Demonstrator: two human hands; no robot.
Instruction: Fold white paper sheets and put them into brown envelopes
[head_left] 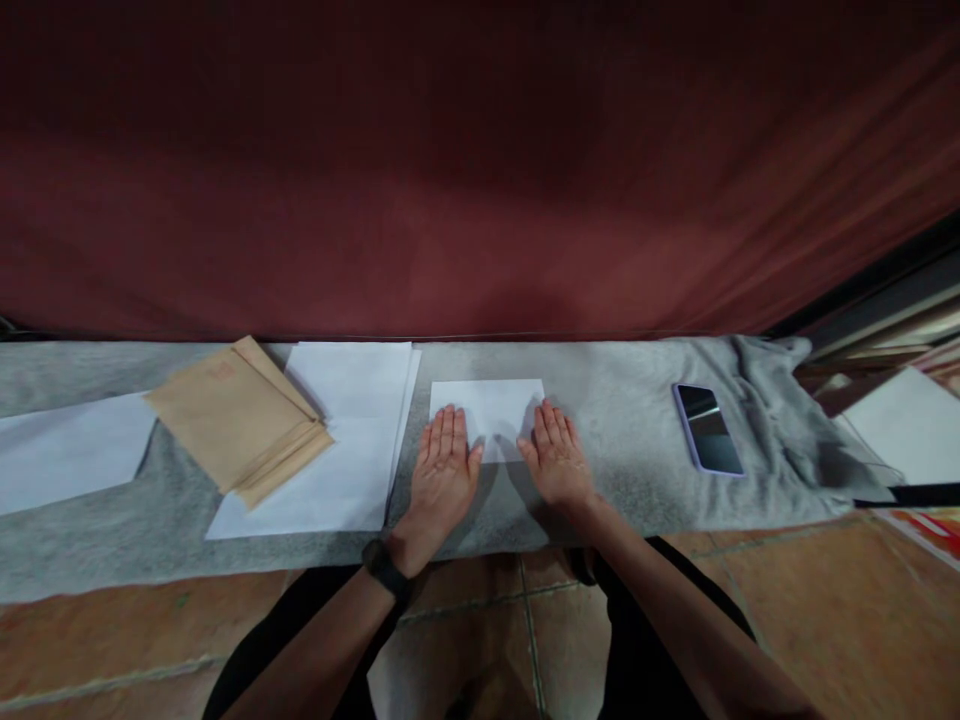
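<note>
A small white sheet of paper, possibly folded, lies flat on the grey cloth in front of me. My left hand rests flat over its left edge, fingers stretched out and pointing away from me. Over the right edge lies my right hand, palm down with the fingers extended. Both hands cover the paper's lower corners. Just left of my left hand is a stack of larger white paper, partly under several brown envelopes.
Grey cloth covers the long surface and bunches up at its right end. A phone lies on the right. More white paper lies far left. A dark red curtain hangs behind; floor tiles show below.
</note>
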